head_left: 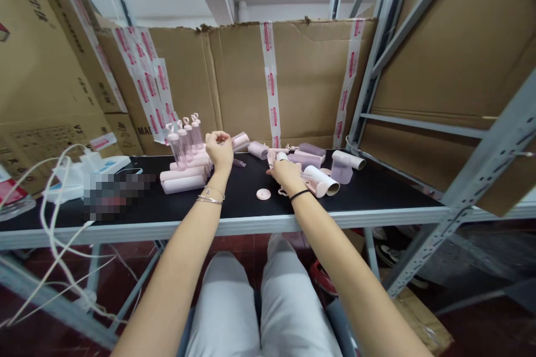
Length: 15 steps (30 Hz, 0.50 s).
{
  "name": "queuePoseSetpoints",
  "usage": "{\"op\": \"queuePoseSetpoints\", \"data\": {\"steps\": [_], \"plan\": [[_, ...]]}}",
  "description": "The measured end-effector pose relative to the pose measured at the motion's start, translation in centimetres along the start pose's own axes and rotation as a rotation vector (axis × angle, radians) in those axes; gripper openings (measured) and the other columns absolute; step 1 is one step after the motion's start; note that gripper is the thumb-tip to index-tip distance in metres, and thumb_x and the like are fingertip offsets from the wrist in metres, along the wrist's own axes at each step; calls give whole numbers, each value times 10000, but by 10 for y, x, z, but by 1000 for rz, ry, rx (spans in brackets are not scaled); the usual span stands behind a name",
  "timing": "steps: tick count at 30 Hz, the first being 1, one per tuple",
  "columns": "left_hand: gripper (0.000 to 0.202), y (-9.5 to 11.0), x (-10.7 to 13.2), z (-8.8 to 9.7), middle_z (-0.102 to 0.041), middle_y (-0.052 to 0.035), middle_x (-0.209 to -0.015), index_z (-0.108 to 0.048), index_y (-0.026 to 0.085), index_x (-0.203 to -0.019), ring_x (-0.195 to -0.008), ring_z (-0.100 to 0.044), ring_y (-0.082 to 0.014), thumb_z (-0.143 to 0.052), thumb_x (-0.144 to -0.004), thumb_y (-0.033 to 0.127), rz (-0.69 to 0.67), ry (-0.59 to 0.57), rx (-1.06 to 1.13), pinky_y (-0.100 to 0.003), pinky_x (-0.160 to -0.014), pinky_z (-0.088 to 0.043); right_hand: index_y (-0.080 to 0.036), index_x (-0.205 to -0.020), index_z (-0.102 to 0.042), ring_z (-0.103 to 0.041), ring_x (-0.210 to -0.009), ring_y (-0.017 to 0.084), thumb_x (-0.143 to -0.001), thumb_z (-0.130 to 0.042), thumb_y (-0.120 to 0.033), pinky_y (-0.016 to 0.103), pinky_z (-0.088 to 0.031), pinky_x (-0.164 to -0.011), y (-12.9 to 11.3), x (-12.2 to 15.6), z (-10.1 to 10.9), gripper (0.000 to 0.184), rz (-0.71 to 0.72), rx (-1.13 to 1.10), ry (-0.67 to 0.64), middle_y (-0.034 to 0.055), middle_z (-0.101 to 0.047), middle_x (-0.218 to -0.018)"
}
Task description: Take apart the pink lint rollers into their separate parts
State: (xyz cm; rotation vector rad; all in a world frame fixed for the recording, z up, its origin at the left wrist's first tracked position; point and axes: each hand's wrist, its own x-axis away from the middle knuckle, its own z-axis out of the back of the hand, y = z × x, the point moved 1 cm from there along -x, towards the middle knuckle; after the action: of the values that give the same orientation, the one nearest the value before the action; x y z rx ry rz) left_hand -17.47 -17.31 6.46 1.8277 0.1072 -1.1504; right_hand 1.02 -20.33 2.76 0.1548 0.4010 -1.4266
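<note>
Bare black shelf (243, 201) separates left hand (220, 152) and right hand (288, 174), fingers curled, holds unclear; nearer cardboard-cored roll (317, 176) slants rightward, mouth toward front edge (251, 226).

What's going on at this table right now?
A seated person has both hands at a black tabletop. The left hand is raised with its fingers curled beside upright clear pink tubes; whether it grips anything is unclear. Pink cylinders lie stacked near those tubes. The right hand is down among a loose heap of pink and lilac pieces, its exact grip hard to make out. A small pale pink disc lies flat between the hands.
</note>
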Motion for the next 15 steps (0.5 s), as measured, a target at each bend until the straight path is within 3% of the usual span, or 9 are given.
{"op": "queuePoseSetpoints", "data": {"steps": [3,6,10,15], "plan": [[170,-1,1,3,-507,18,-768,-518,187,-661,-710,-534,-105,-583,-668,30,-1,-16,-59,-246,-751,-492,-161,-1299,-500,-652,-1041,268,-909,-543,-377,425,-428,-902,8,-2,1,447,-145,-30,-40,181,-651,-1129],[191,2,2,5,-498,24,-736,-511,195,-645,-708,-522,-111,-575,-668,17,12,-22,-105,-249,-774,-477,-103,-1253,-517,-632,-1085,258,-907,-551,-323,351,-457,-863,8,0,4,411,-191,-36,-4,215,-620,-1183],[207,3,3,8,-505,21,-726,-501,201,-638,-728,-525,-122,-570,-666,8,11,-16,-101,-251,-776,-470,-94,-1207,-513,-650,-1018,244,-936,-484,-326,323,-480,-812,-3,3,6,358,-54,-16,123,190,-628,-1166],[218,5,7,9,-511,15,-747,-502,199,-631,-713,-526,-125,-586,-656,0,-29,-53,-100,-278,-792,-470,-153,-1156,-534,-650,-989,222,-984,-325,-280,310,-474,-792,-18,3,9,299,100,-23,164,140,-658,-1126]]}}
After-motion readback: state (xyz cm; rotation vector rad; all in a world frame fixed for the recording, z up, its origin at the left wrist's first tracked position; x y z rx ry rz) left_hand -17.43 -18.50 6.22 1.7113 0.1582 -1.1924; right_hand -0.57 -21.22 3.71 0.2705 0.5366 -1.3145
